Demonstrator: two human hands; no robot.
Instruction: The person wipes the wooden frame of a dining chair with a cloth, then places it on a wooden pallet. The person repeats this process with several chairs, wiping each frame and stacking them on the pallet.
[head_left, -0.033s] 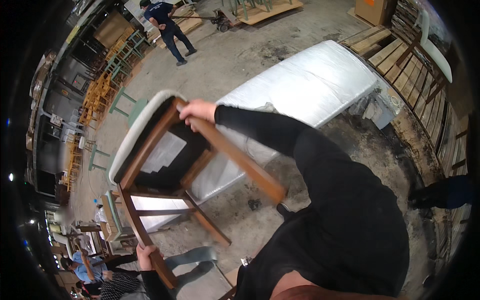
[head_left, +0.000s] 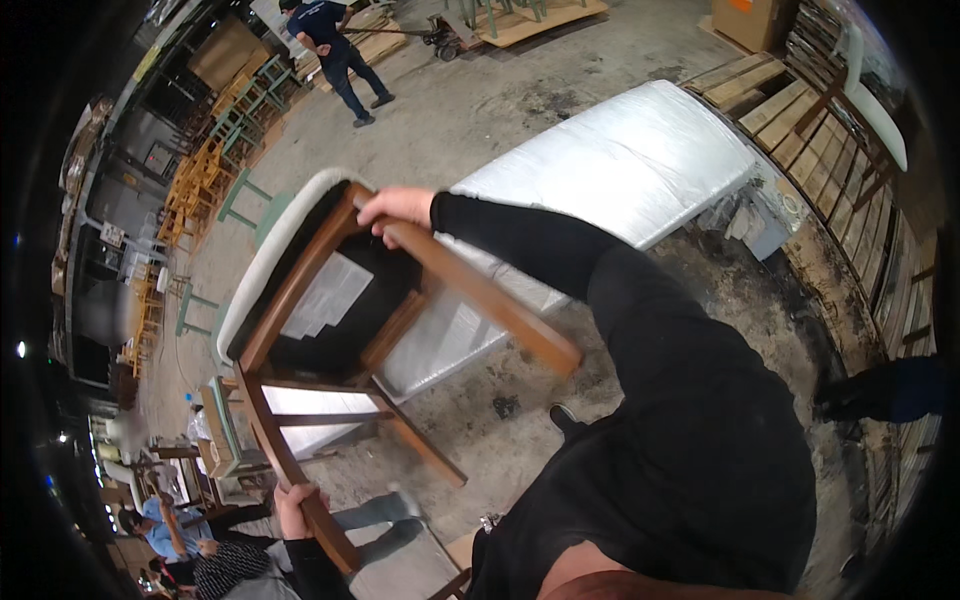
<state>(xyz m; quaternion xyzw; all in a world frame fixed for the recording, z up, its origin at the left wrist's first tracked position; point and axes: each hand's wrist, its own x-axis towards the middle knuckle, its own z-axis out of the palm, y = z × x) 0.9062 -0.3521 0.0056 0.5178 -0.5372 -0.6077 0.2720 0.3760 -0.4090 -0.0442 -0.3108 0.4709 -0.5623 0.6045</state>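
Observation:
I am holding a wooden chair (head_left: 312, 240) tipped up, its underside facing me. It has brown legs, a pale padded seat edge and a black bottom cloth with a white paper label (head_left: 328, 296). My right hand (head_left: 398, 212) is wrapped round the top of one leg, beside the seat frame corner. Lower down at the left, my left hand (head_left: 298, 508) grips another leg close to its foot end. A free leg (head_left: 520, 325) points toward my body, slightly blurred. The chair's far side is hidden.
A long flat piece wrapped in shiny plastic (head_left: 615, 165) lies beyond my right arm. Wooden pallets (head_left: 800, 125) and another pale-seated chair (head_left: 872, 115) stand at right. A person (head_left: 335, 55) pulls a pallet jack (head_left: 445, 40). People (head_left: 170, 530) are at lower left; green stools (head_left: 255, 205) stand left.
The chair has turned slightly, its free leg's end shifting a little up and to the right. Both hands keep their hold. The walking legs at lower left have shifted slightly.

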